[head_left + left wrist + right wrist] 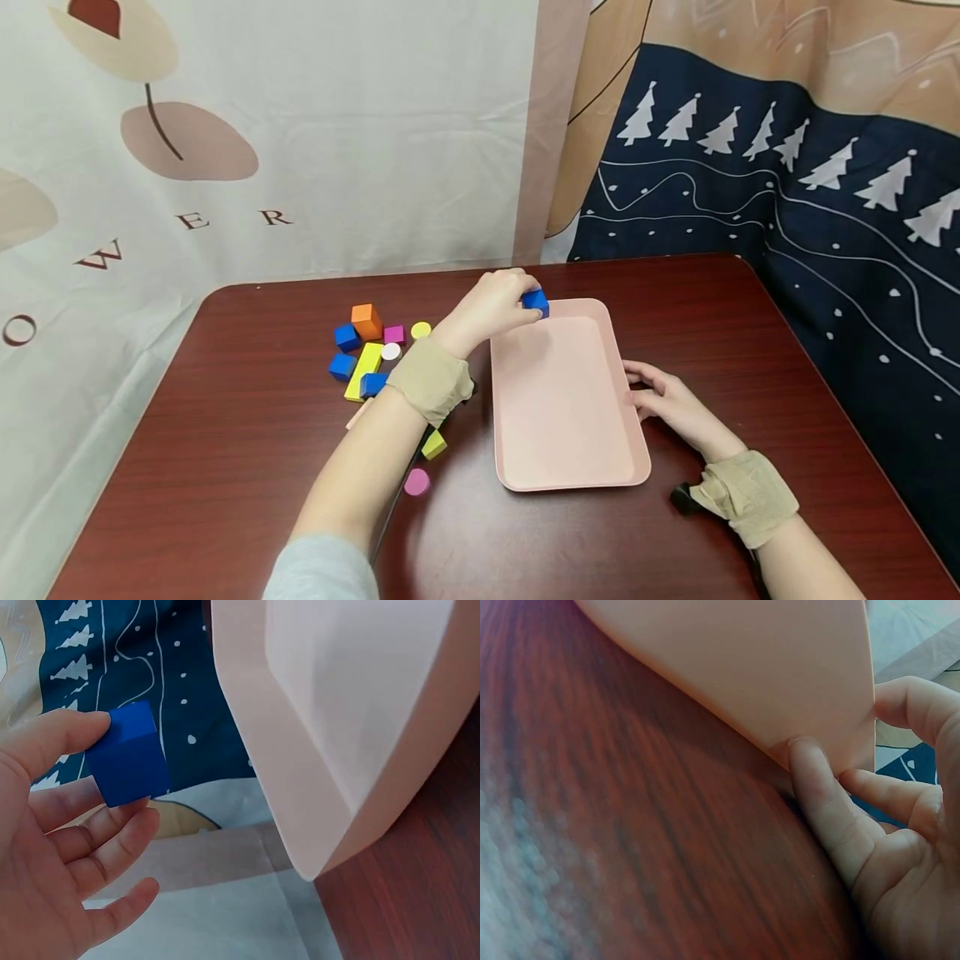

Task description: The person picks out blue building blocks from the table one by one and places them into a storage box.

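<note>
My left hand (495, 304) pinches a blue cube (536, 303) between thumb and fingers, above the far left corner of a pink tray (570, 400). In the left wrist view the blue cube (129, 757) sits at the fingertips, apart from the tray wall (259, 742), while the other fingers are loosely bent. My right hand (671, 408) touches the tray's right side. The right wrist view shows that thumb (814, 776) against the tray's outer wall (780, 682), with fingertips at its edge. Inside, the tray holds nothing.
Left of the tray lie several blocks: an orange cube (367, 322), a yellow bar (364, 372), blue cubes (342, 367), a magenta block (394, 334), a white round piece (391, 352) and a pink round piece (417, 482). The left forearm overlaps some. Curtains hang behind the brown table (225, 467).
</note>
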### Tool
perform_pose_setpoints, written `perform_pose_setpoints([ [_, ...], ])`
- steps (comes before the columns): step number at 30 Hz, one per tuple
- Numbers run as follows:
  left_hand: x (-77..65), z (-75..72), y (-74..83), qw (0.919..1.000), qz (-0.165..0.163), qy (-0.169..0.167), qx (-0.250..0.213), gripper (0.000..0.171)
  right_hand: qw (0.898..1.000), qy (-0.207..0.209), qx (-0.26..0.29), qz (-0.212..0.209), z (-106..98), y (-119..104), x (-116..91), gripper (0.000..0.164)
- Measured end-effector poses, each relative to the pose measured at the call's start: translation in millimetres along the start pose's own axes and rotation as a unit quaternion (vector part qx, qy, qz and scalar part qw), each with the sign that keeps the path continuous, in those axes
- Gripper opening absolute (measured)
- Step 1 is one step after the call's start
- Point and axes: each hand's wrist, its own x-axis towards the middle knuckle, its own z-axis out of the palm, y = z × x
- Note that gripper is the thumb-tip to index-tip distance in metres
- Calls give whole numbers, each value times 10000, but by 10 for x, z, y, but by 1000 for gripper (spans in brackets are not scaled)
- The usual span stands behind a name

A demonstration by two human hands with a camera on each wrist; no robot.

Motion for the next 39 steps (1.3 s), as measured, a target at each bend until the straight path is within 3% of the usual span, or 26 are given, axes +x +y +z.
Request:
perform_pose_setpoints([
  [8,89,100,36,9999,32,-127,94,35,9999,-32,-66,80,15,-9,10,48],
  [17,204,195,139,9994,86,-251,-232,37,10000,18,-55,79,-2,-29,22,48],
  [27,296,343,218,9988,-45,-481,4,37,10000,-47,-27,31,-16,-4,35,49],
  [39,349,553,245,9993,-26,-376,2,34,9999,71,-33,147,2,-15,8,49],
])
